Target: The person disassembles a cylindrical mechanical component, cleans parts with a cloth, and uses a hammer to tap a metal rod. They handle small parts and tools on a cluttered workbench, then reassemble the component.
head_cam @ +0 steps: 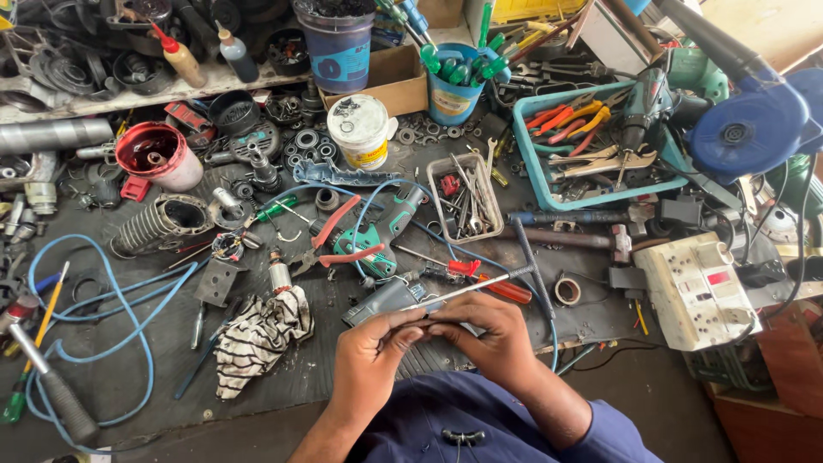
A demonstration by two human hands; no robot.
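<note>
My left hand (370,353) and my right hand (484,330) meet over the front of a cluttered workbench (129,377). Together they pinch a long thin metal rod (480,286), a screwdriver-like shaft that slants up and to the right. Its near end sits between the fingertips of both hands. A grey tool part (383,300) lies just beyond my left hand. A red-handled screwdriver (480,279) lies beyond my right hand.
A striped rag (261,334) lies left of my hands beside blue hose loops (111,300). Red-handled pliers (334,244) and a green power tool (381,227) are ahead. A white power strip (696,290) sits right, a blue tray of pliers (536,163) behind it.
</note>
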